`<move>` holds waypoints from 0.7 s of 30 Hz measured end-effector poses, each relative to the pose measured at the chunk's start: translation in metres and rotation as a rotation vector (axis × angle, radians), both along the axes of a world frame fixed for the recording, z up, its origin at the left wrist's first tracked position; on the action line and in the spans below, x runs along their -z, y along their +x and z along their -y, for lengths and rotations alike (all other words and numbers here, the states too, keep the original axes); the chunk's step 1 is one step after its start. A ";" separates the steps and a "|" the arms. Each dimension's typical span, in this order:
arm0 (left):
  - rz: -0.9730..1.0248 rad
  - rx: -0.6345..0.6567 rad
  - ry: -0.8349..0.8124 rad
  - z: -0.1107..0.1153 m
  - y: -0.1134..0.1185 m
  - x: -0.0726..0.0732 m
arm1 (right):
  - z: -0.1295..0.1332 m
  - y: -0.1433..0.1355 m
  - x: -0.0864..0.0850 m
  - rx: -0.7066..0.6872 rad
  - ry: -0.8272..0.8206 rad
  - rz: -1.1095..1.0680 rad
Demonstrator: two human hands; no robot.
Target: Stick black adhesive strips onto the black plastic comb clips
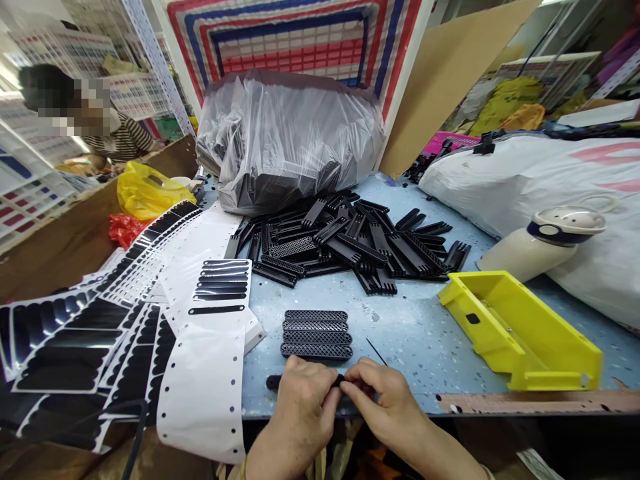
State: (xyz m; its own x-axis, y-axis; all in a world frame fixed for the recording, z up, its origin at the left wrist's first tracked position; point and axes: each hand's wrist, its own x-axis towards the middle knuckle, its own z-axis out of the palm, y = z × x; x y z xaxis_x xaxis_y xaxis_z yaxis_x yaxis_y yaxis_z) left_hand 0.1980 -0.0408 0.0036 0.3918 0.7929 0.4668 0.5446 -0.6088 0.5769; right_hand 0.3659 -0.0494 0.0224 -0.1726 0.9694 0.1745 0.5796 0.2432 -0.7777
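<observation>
"Head view: where are the hands?"

"Both at the near edge of the speckled light-blue table [415, 320]. The left hand [306, 400] is closed over a slim black strip with rounded ends [273, 382], whose left end sticks out."

"And the right hand [377, 393]?"

"Thumb and fingertips pinched together at the strip's other end. The fingers cover much of it, so I can't tell whether something thinner is held there too."

"What lies just beyond them?"

"Four black lattice-patterned plastic bars [317, 337], lined up side by side, with a thin black rod [376, 351] to their right."

"Farther back?"

"A jumbled heap of black slotted plastic pieces [345, 243], in front of a bulging translucent plastic bag [300, 140] towards the far edge."

"Left side?"

"A white sheet of glossy black strip stickers [223, 287], near more overlapping sheets that spread past the table's left edge."

"Right?"

"An open bright-yellow plastic bin [525, 347] near the front right corner, and a cream bottle with a dark-blue band [525, 257] behind it."
</observation>
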 end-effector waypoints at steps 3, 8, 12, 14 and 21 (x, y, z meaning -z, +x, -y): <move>-0.020 0.000 -0.020 0.000 0.000 0.000 | -0.006 -0.004 0.005 0.040 -0.140 -0.053; 0.021 0.028 -0.008 0.004 -0.009 -0.007 | -0.012 -0.005 0.003 0.074 -0.346 -0.172; 0.024 -0.022 0.127 0.010 -0.033 -0.011 | -0.012 -0.005 0.001 0.071 -0.419 -0.218; 0.018 -0.089 0.169 0.012 -0.046 -0.007 | -0.012 -0.005 0.001 0.072 -0.450 -0.226; 0.118 -0.123 0.093 0.009 -0.061 0.009 | -0.014 -0.012 -0.004 0.123 -0.514 -0.285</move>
State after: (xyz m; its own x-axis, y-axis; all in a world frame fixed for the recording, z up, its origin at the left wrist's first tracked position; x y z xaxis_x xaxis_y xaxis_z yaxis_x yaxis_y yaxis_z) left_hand 0.1373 -0.0499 -0.0053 0.2330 0.7824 0.5775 0.5503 -0.5957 0.5851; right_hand 0.3538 -0.0358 0.0268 -0.0690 0.9519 -0.2986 0.3312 -0.2605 -0.9069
